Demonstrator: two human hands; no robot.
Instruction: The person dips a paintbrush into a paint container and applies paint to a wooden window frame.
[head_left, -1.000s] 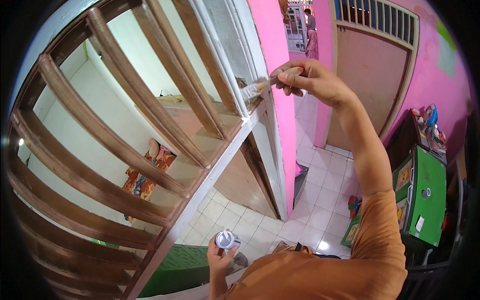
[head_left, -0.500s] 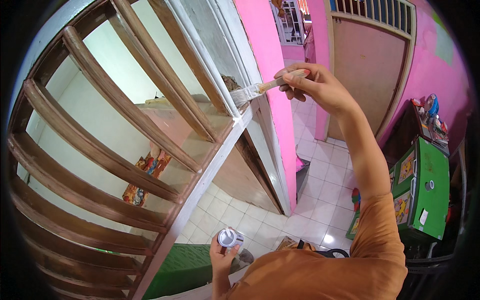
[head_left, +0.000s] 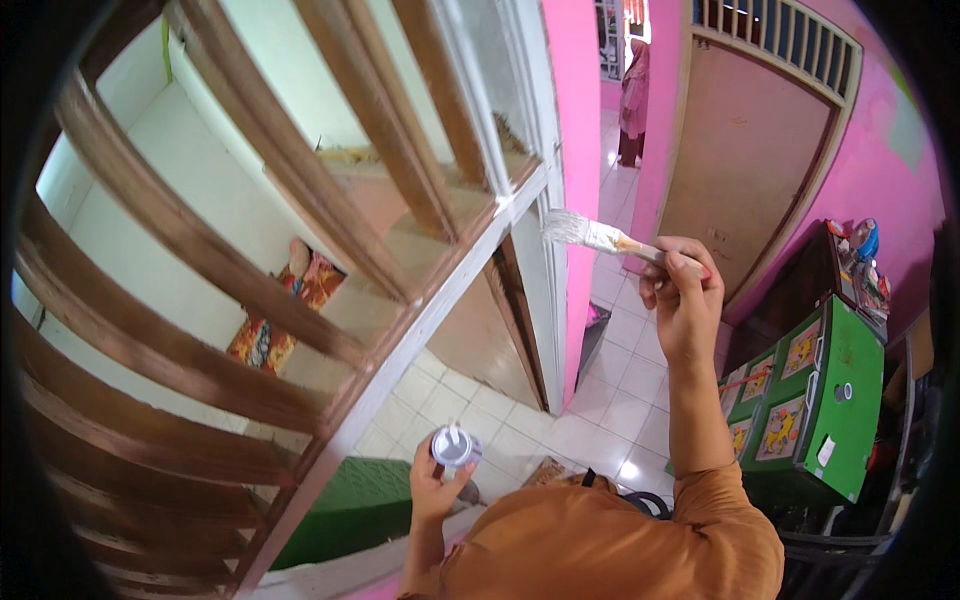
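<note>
A flat paintbrush [head_left: 590,236] with white paint on its bristles and ferrule is pinched by its handle in my right hand [head_left: 688,290]. Its tip points left, close by the door frame [head_left: 545,300] and the pink wall edge; I cannot tell whether it touches. Lower down, my left hand [head_left: 438,486] grips a small paint can [head_left: 455,447] with white paint around its inside. Left of the brush, the wooden frame's rail [head_left: 420,330] has a whitish-grey painted face, while its curved brown slats [head_left: 280,185] are bare of white.
On the right stands a green drawer cabinet [head_left: 840,400] with a small can on top. Behind it is a closed brown door [head_left: 745,150] in a pink wall. A person [head_left: 633,105] in pink stands in the far doorway. A green object [head_left: 350,515] lies below the rail.
My right hand has drawn the brush down and away from the upper corner of the frame. The view has shifted, and a person shows more fully in the far doorway.
</note>
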